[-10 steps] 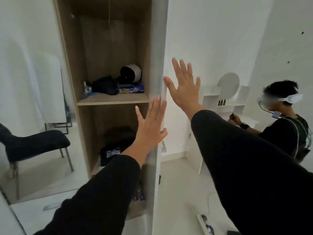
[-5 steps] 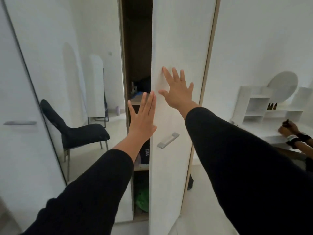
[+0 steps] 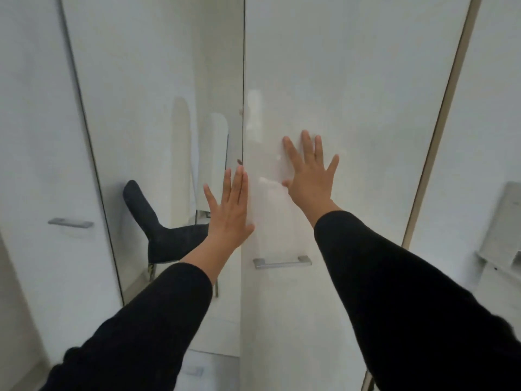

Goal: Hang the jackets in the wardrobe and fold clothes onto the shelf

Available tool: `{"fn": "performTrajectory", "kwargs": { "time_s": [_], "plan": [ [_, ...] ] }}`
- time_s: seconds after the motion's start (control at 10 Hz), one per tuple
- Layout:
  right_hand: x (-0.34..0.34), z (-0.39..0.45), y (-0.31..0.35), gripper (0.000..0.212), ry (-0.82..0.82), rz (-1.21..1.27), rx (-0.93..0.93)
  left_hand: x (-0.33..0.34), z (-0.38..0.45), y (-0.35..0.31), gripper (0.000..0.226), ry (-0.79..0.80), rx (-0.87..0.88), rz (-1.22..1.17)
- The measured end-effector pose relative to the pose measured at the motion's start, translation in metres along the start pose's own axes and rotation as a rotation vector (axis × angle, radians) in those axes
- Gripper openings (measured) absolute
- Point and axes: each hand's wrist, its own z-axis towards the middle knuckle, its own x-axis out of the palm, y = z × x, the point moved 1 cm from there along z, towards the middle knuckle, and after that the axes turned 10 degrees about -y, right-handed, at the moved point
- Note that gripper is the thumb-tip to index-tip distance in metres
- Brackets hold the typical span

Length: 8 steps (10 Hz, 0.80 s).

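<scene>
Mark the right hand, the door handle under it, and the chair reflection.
right hand (image 3: 308, 180): head view, back of the hand, flat on the white door.
door handle (image 3: 282, 262): head view, middle of the metal bar.
chair reflection (image 3: 166, 235): head view, dark seat in the mirror panel.

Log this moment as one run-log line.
wardrobe door: shut | right hand: flat on door, open | left hand: open, at door edge | handle: untouched

Closed white wardrobe door (image 3: 352, 94), handle (image 3: 282, 262)
</scene>
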Motion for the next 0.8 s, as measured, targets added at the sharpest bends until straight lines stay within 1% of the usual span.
{"fn": "performTrajectory", "kwargs": {
  "time_s": [0.1,0.2,0.3,0.4,0.6,0.7,0.8],
  "plan": [
    [0.027,0.013,-0.002,0.092,0.008,-0.01,-0.017,0.013,0.024,-0.003,0.12,0.02,-0.02,0.086],
    [0.049,0.023,-0.007,0.095,0.037,-0.017,-0.027,0.026,0.048,-0.006,0.132,0.07,0.002,0.146],
    [0.066,0.029,-0.011,0.1,0.034,-0.021,-0.043,0.046,0.065,-0.01,0.126,0.112,0.002,0.16],
    [0.078,0.031,-0.014,0.103,0.006,0.004,-0.047,0.064,0.07,-0.015,0.122,0.113,-0.059,0.134],
    [0.084,0.033,-0.011,0.103,0.015,0.006,-0.023,0.064,0.073,-0.015,0.112,0.118,-0.056,0.106],
    [0.074,0.029,-0.006,0.093,0.036,0.039,0.017,0.05,0.073,-0.01,0.107,0.159,-0.04,0.076],
    [0.067,0.007,0.001,0.078,0.121,0.084,0.061,0.035,0.064,-0.003,0.098,0.166,-0.018,0.029]
  ]
}}
